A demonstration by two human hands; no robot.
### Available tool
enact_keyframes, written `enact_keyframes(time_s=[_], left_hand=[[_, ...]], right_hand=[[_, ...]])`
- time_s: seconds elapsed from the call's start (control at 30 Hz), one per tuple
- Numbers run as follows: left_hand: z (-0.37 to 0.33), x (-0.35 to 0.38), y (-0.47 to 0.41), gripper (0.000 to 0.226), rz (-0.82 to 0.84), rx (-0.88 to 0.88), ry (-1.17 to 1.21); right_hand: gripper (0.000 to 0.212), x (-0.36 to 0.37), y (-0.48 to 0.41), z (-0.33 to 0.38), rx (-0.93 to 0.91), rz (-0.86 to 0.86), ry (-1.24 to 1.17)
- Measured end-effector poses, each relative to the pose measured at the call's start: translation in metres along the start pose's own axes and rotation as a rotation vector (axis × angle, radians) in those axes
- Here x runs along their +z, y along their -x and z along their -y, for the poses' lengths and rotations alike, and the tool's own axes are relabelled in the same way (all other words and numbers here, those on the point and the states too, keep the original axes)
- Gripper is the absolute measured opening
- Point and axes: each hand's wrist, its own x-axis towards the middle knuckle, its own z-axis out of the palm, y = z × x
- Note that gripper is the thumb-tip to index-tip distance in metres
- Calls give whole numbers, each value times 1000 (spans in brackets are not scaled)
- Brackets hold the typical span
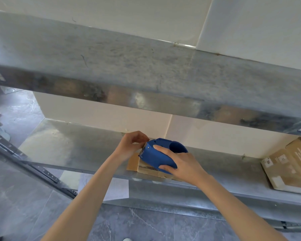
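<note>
Gripping blue tape dispenser (156, 154) with right hand (180, 165), fingers curled round it, on cardboard box (133, 162) at near edge of metal shelf (73, 150); pinching its toothed left end with left hand (131, 145)

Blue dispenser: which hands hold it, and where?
The right hand grips the dispenser round its body; the left hand pinches at its toothed edge.

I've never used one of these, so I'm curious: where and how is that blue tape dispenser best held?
Grip the blue tape dispenser by its smooth rounded shell, coming from above and the right, as the right hand does, fingers wrapped over the curve. Its toothed cutter points left, so keep off that end.
</note>
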Motion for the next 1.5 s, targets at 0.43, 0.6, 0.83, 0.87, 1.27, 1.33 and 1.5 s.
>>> enact_keyframes(time_s=[0.43, 0.6, 0.83, 0.87, 1.27, 1.33, 1.5], left_hand=[[12, -20, 19, 18, -252, -7, 286], [16, 1, 28, 30, -242, -17, 336], [25, 33, 41, 52, -202, 19, 157], [25, 34, 41, 52, -206, 29, 136], [31, 39, 43, 49, -266, 66, 73], [33, 41, 44, 45, -252, 55, 84], [32, 42, 46, 40, -248, 21, 47]], right_hand=[[74, -23, 5, -2, 5, 27, 59], [68, -29, 8, -5, 36, 49, 29], [68, -38, 11, -8, 110, 119, 7], [69, -40, 10, -8, 115, 132, 5], [51, -73, -6, -7, 162, 221, -314], [49, -75, -6, -10, 176, 212, -363], [49, -77, -9, -18, 231, 241, -392]])
